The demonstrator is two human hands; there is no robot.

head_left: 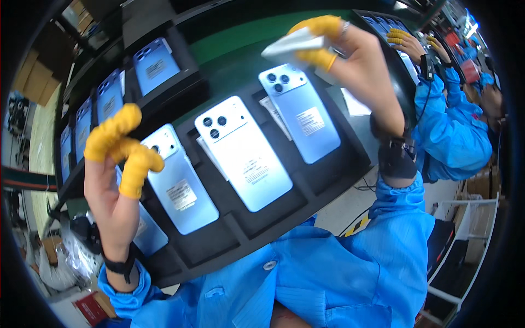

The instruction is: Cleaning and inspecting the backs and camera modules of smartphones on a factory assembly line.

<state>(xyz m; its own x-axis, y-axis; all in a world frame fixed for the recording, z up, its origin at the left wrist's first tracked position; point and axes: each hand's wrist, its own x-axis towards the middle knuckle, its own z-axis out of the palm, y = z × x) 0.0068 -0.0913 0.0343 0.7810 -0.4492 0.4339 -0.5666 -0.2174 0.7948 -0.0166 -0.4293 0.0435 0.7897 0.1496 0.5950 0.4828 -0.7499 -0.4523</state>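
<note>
My right hand (355, 60), in yellow finger cots, grips a folded white cloth (295, 45), slightly blurred. It is above the top end of a light-blue smartphone (310, 123) that lies back up in a black foam tray (257, 227). My left hand (117, 164), also in yellow finger cots, has bent fingers spread apart and nothing visible between them. It hovers over the left side of the tray, partly covering another blue phone (186, 191) and one more phone (147, 229). Between the hands a phone (246, 158) shines pale under the light. The phones bear white labels.
A second black tray (186, 82) behind on the left carries several blue phones (156, 65). White slips (276, 117) stick out beside the phones. On the right, a co-worker in a blue smock (454, 131) has hands over another tray. A white rack (465, 246) stands at right.
</note>
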